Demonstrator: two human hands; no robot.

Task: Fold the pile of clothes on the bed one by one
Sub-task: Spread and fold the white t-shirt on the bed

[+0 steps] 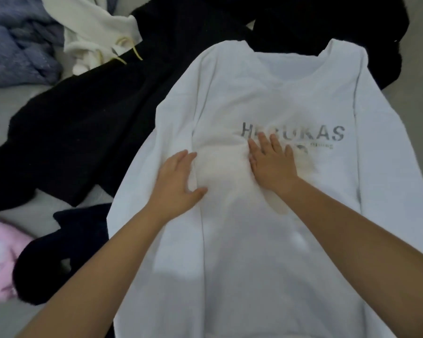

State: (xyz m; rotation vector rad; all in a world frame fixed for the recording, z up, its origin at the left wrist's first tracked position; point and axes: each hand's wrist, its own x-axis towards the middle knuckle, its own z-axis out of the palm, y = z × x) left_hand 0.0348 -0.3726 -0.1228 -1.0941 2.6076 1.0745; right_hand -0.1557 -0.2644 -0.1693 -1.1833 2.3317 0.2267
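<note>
A white long-sleeved sweatshirt (266, 98) with grey lettering on its chest lies spread face up on the bed, neck away from me. My left hand (178, 181) rests flat on the left part of its chest, fingers straight and thumb spread. My right hand (271, 159) presses flat on the middle of the chest, fingers covering part of the lettering. The cloth bunches into small wrinkles between the two hands. Both sleeves lie along the sweatshirt's sides.
Black garments (88, 123) lie to the left and behind the sweatshirt. A cream garment (95, 32) and a bluish-grey one (17, 42) sit at the far left. A pink item (0, 252) and a dark garment (59, 259) lie near left. The grey bedsheet (7, 101) shows between them.
</note>
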